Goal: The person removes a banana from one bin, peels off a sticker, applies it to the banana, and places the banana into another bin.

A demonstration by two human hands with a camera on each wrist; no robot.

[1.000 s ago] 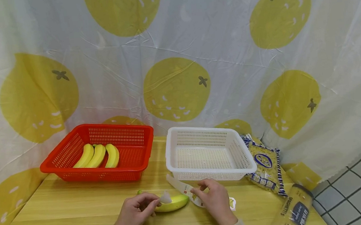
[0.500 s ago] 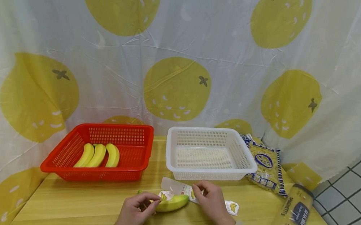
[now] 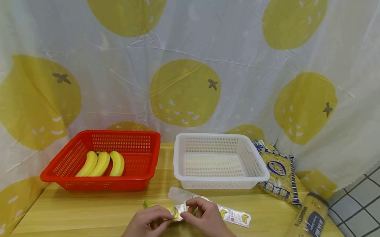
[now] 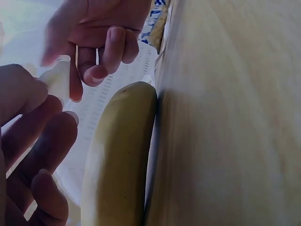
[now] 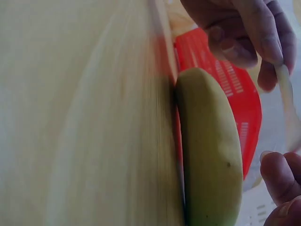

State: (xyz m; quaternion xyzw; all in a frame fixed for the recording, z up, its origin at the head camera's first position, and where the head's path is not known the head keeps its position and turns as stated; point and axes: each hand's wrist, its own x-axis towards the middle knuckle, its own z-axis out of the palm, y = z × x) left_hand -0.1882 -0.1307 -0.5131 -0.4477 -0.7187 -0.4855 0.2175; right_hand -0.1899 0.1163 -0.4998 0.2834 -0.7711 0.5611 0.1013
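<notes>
My left hand (image 3: 148,223) pinches a small white sticker (image 3: 175,213) with a banana picture on it, between thumb and index finger. From the other side, my right hand (image 3: 204,220) pinches the sticker's right edge. Beneath the two hands a yellow banana (image 4: 120,155) with a greenish tip lies on the wooden table, mostly covered by them in the head view. Behind and right of my right hand stretches a strip of banana stickers (image 3: 234,216), flat on the table, partly hidden by that hand.
At the back left stands a red basket (image 3: 103,186) holding three bananas (image 3: 101,164). A white basket (image 3: 217,182) is to its right, beside a pasta bag (image 3: 277,171). A spaghetti pack (image 3: 306,220) lies at the right table edge. A lemon-print curtain (image 3: 242,90) hangs behind.
My right hand has let go of the sticker strip, which now lies on the table, and has moved left to the sticker in my left hand. The left hand has barely moved.
</notes>
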